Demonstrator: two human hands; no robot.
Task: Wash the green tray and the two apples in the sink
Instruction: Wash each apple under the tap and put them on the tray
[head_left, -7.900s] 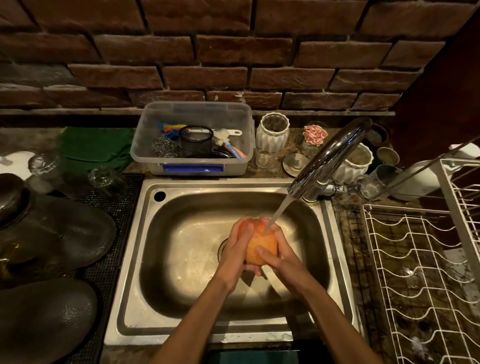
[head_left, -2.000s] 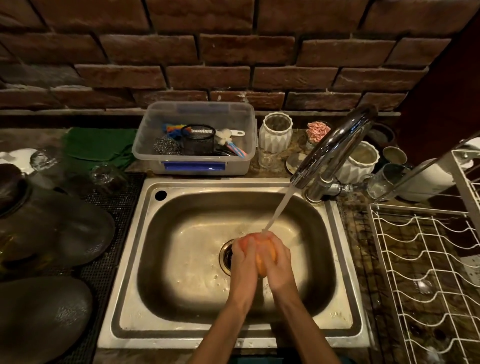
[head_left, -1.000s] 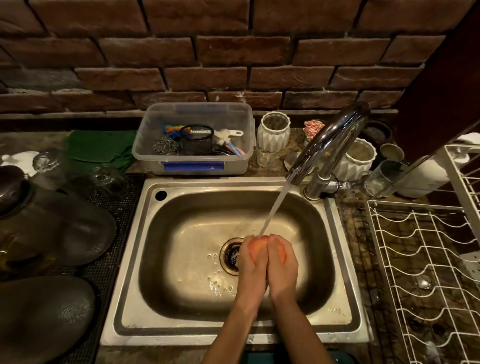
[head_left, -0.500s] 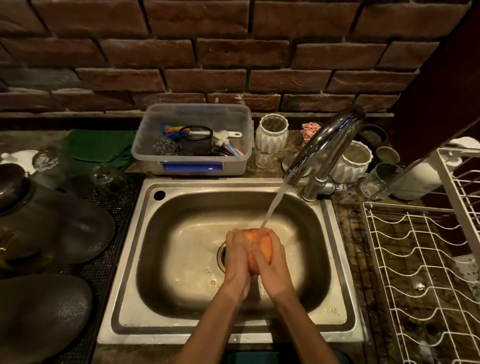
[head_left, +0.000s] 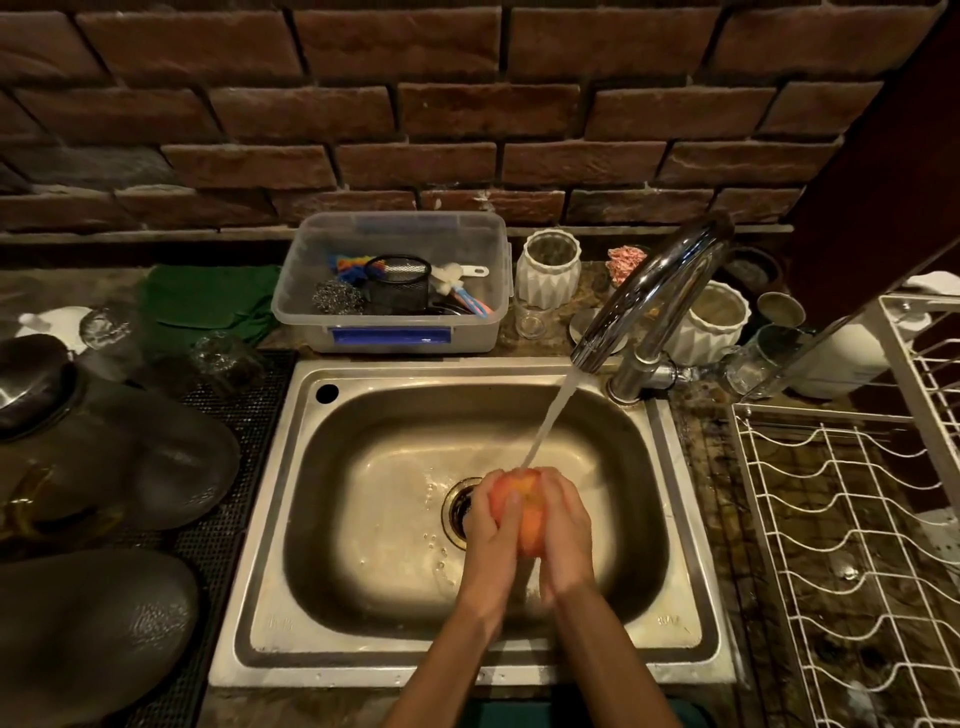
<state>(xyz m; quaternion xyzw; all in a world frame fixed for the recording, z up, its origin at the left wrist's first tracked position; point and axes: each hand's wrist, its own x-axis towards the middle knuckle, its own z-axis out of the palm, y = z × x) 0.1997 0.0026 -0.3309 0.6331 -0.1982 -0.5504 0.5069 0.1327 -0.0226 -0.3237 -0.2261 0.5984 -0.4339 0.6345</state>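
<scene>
From the head view, looking down over the counter, a person holds one apple (head_left: 524, 512) between both hands above the steel sink (head_left: 291, 519), just right of the drain (head_left: 457, 512). The left hand (head_left: 493, 535) wraps the apple's left side with its fingers curled round the fruit and the thumb laid up across the front; the right hand (head_left: 566, 525) cups the right side, fingers likewise curled over it, so both hands grip the apple and only a strip of orange-red skin shows between them. A stream of water (head_left: 548, 421) runs slantwise from the chrome faucet (head_left: 654, 291) and lands on the top of the apple. Droplets speckle the basin floor left of the hands. Behind the sink, against the brick wall (head_left: 467, 104), stands a clear plastic tub (head_left: 483, 312) holding a black mesh cup (head_left: 397, 283), a steel scourer (head_left: 337, 299) and some brushes. Right of the tub sit two white ribbed jars (head_left: 548, 267), one partly hidden by the faucet. A green cloth (head_left: 208, 296) lies left of the tub. Dark oval plates (head_left: 130, 457) rest on a black mat at the left, and a white wire rack (head_left: 841, 519) fills the right side. A second apple is not visible, and I cannot tell whether a teal edge at the bottom of the frame is the tray.
</scene>
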